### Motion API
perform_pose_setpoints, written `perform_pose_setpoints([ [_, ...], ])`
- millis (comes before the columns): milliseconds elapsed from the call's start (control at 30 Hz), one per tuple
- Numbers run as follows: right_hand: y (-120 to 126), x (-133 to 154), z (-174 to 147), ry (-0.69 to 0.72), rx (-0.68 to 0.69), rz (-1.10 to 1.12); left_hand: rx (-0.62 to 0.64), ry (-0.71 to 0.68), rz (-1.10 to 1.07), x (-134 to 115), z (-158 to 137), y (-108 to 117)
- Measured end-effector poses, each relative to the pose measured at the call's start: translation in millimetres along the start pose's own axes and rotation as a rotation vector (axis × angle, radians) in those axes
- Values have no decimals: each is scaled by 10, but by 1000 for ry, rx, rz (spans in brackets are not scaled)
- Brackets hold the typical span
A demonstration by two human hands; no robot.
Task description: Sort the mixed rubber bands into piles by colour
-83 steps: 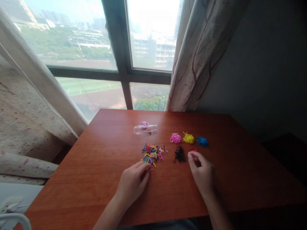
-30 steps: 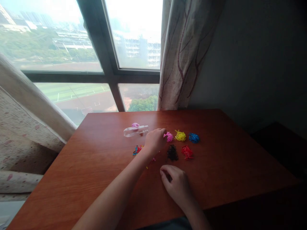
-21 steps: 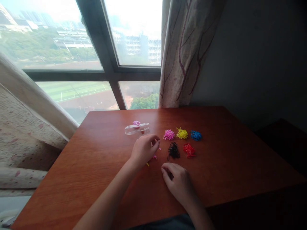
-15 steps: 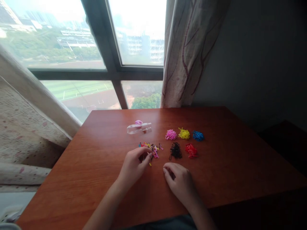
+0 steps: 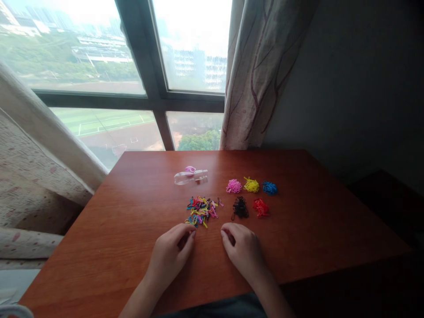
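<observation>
A mixed pile of small loop-shaped plastic pins (image 5: pixel 202 211), in several colours, lies on the wooden table. My left hand (image 5: pixel 172 247) rests at the pile's near edge, thumb and fingertips pressed together; anything between them is hidden. On the other side, my right hand (image 5: pixel 243 249) is also pinched closed, just in front of the black pins (image 5: pixel 240 207), and I cannot make out anything in it. Sorted by colour, there are pink pins (image 5: pixel 233 186), yellow pins (image 5: pixel 251 185) and blue pins (image 5: pixel 270 188) in a back row, with red pins (image 5: pixel 261 207) beside the black ones.
A clear plastic container (image 5: pixel 185 178) with a pink part (image 5: pixel 190 169) lies behind the mixed pile. Beyond the table (image 5: pixel 298 238) are a window (image 5: pixel 195 101) and patterned curtains (image 5: pixel 251 79). A pale rounded rim (image 5: pixel 16 311) shows at the lower left.
My left hand has drawn back from over the mixed pile towards me and to the left, uncovering the pins there. My right hand stays pinched near the same spot. The view has shifted slightly.
</observation>
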State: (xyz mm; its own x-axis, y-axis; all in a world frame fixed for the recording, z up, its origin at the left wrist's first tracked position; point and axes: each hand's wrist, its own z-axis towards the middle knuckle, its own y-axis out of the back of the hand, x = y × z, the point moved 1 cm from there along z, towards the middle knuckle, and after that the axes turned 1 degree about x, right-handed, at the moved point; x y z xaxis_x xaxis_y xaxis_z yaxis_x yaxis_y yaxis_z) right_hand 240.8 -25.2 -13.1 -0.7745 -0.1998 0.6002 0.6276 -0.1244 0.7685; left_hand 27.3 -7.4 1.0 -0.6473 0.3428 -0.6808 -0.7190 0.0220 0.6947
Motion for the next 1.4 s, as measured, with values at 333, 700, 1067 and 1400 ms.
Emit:
perform_pose_setpoints([
  [333,-3,27,39,3,16,-8,9,-5,32,9,-7,-6],
  [700,-131,171,233,18,37,-15,35,12,33,22,-23,-20],
  [1067,-223,205,206,49,20,-12,45,8,53,-9,-27,-13],
  [1400,-154,158,87,32,44,37,48,4,62,0,-26,-17],
])
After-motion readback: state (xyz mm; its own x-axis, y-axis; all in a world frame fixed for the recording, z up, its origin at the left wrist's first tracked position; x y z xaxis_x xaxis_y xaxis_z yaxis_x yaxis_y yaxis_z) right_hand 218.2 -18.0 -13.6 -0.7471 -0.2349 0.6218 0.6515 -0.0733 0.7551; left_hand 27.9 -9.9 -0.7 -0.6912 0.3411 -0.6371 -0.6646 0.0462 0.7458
